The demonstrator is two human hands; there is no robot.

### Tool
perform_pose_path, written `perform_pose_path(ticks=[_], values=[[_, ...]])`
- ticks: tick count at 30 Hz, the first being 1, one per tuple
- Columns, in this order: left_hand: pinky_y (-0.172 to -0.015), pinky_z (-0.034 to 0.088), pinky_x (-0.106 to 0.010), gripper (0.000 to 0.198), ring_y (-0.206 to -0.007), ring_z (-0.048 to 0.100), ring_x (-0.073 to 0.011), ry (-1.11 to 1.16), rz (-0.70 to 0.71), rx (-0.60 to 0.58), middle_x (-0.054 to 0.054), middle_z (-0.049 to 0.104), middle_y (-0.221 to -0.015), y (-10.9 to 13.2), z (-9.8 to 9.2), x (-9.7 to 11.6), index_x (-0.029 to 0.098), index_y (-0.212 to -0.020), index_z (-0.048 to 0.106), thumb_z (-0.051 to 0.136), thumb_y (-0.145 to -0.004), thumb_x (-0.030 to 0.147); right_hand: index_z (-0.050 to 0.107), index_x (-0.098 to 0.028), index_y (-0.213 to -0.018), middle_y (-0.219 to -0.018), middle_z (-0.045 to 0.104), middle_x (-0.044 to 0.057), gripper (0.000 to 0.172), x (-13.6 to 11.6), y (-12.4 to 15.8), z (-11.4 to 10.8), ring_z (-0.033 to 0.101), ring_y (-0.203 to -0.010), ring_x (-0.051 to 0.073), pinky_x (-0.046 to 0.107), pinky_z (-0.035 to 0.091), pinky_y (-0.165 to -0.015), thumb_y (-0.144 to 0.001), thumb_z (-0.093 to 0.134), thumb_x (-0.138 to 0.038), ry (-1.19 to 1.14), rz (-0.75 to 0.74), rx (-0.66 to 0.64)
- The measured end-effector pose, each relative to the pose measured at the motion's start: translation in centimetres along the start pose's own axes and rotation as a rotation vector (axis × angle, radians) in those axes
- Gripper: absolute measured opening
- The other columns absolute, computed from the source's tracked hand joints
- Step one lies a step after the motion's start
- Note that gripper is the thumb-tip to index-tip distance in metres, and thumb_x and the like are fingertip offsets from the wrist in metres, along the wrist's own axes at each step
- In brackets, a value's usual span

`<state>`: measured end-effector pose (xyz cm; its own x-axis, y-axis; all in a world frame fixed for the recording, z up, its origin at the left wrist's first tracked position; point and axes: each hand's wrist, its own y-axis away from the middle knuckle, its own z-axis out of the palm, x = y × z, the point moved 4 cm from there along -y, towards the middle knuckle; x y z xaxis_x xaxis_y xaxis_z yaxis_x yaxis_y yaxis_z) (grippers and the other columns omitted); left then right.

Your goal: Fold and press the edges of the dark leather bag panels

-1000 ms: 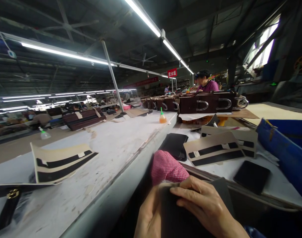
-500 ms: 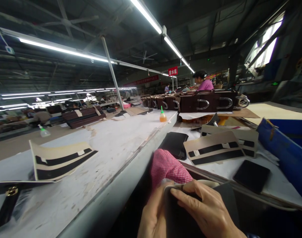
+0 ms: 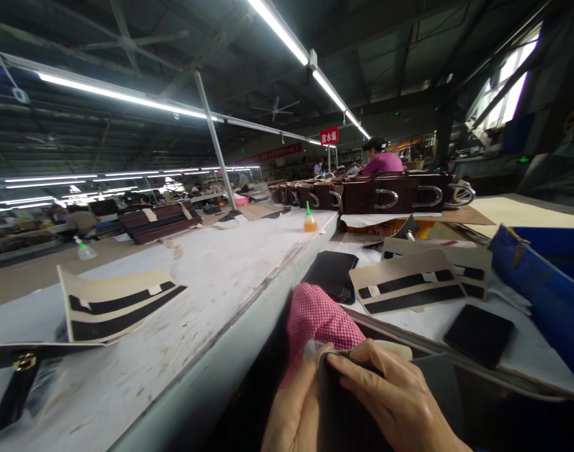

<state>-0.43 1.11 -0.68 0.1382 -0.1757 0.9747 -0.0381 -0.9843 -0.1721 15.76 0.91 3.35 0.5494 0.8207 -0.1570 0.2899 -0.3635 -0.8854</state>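
Note:
Low in the view, my left hand (image 3: 294,405) grips the left edge of a dark, leather-like panel (image 3: 346,414) with a pale rim. My right hand (image 3: 395,389) pinches the panel's top edge, its thumb and fingers close to the left fingertips. The panel's lower part runs out of the frame, and its far side is hidden. Just beyond the hands bulges red-and-white checked cloth (image 3: 318,317). A stack of black pieces (image 3: 331,273) lies past it, beside beige panels with black strips (image 3: 409,282).
A long white-topped table (image 3: 211,270) runs along the left, holding a curved beige panel (image 3: 117,301), a black strap with a gold buckle (image 3: 16,389) and an orange glue bottle (image 3: 310,221). A blue bin (image 3: 536,276) stands right, near a black flat piece (image 3: 479,334). A co-worker (image 3: 382,160) is behind brown bags (image 3: 385,193).
Both hands have shifted slightly right with the panel, still gripping its edge. The co-worker in the background has leaned a little to the left.

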Motion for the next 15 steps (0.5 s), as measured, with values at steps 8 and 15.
perform_pose_path(ticks=[8, 15], values=[[-0.112, 0.045, -0.042, 0.055, -0.126, 0.061, -0.0303, -0.078, -0.021, 0.058, -0.01, 0.068, -0.134, 0.7, -0.4, 0.5, 0.023, -0.126, 0.07, 0.053, -0.09, 0.06, 0.067, -0.021, -0.121, -0.073, 0.062, 0.001, 0.028, -0.2, 0.2, 0.2, 0.058, -0.057, 0.01, 0.018, 0.048, -0.05, -0.099, 0.052, -0.011, -0.001, 0.01, -0.029], [-0.075, 0.058, -0.027, 0.04, -0.082, 0.071, -0.0238, -0.165, 0.18, 0.023, -0.01, 0.077, -0.094, -0.2, 0.0, 2.0, 0.024, -0.113, 0.072, 0.057, -0.09, 0.053, 0.064, -0.021, -0.127, -0.079, 0.065, 0.003, 0.03, -0.2, 0.4, 0.3, 0.061, -0.062, 0.011, 0.019, 0.051, -0.053, -0.101, 0.051, -0.014, -0.017, 0.023, -0.079]])
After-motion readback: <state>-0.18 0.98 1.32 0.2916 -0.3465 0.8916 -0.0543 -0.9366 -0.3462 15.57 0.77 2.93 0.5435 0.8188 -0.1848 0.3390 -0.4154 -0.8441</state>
